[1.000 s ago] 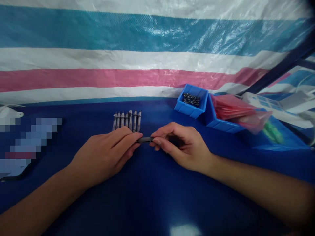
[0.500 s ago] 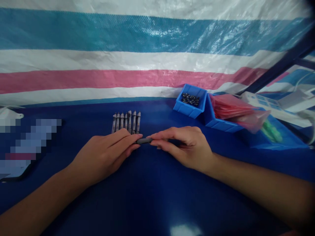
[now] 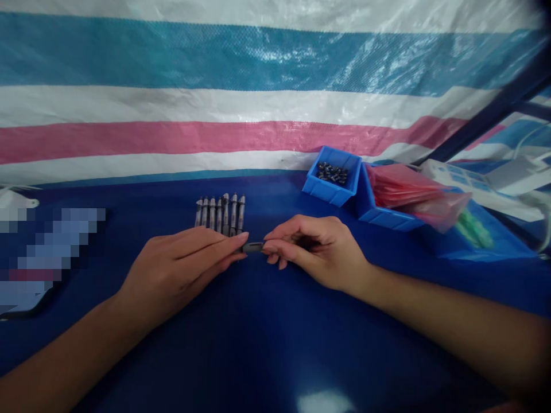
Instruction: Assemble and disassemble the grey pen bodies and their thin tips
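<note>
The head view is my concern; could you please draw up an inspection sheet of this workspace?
Surface: dark blue table, glare near the bottom edge.
Work items: grey piece, held; row of pen-like parts, partly hidden.
Clutter: blue bin of small dark parts; second blue bin with red bags; pixelated flat item at far left.
Grip: left hand and right hand each closed on the grey piece.
Cables: pale cord at the right edge.
Surroundings: striped sheet behind the table.

The one camera sits on the person's head and looks, from near, forward and downward across the blue tabletop toward the striped tarpaulin behind.
</note>
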The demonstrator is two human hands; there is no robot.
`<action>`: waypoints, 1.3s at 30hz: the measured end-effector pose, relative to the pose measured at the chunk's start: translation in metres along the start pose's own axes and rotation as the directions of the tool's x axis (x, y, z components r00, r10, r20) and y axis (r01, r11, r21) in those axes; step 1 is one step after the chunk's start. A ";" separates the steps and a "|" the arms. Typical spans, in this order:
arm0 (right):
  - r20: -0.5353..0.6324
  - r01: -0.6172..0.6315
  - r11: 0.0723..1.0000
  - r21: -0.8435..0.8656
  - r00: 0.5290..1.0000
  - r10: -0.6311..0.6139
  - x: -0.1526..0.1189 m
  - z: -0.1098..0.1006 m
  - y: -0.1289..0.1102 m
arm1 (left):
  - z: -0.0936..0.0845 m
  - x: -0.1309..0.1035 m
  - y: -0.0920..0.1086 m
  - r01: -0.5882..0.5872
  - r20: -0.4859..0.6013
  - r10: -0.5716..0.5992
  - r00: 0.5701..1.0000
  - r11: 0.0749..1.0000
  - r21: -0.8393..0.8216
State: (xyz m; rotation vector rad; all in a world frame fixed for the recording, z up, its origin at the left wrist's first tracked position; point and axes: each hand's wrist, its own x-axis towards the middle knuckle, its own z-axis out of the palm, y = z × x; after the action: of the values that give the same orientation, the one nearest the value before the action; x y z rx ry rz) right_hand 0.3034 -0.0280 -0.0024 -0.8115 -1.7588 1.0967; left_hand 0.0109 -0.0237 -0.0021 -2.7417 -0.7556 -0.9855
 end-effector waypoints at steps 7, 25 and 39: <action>-0.056 -0.127 0.981 0.146 0.989 0.136 0.000 0.004 0.001 | 0.003 -0.004 -0.004 -0.017 0.045 0.019 0.999 0.999 -0.028; -0.029 0.046 0.998 -0.042 0.998 -0.048 -0.003 0.003 0.000 | -0.001 0.002 0.003 0.033 0.022 -0.032 0.999 0.999 -0.040; -0.011 0.126 0.991 -0.049 0.992 -0.127 -0.003 0.002 0.000 | 0.000 0.002 0.000 0.010 0.025 -0.009 1.000 1.000 -0.009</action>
State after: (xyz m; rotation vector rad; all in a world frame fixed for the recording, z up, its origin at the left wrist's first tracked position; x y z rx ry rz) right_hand 0.3026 -0.0313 -0.0038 -0.7243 -1.8048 0.9664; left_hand 0.0122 -0.0224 -0.0010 -2.7657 -0.7706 -0.9615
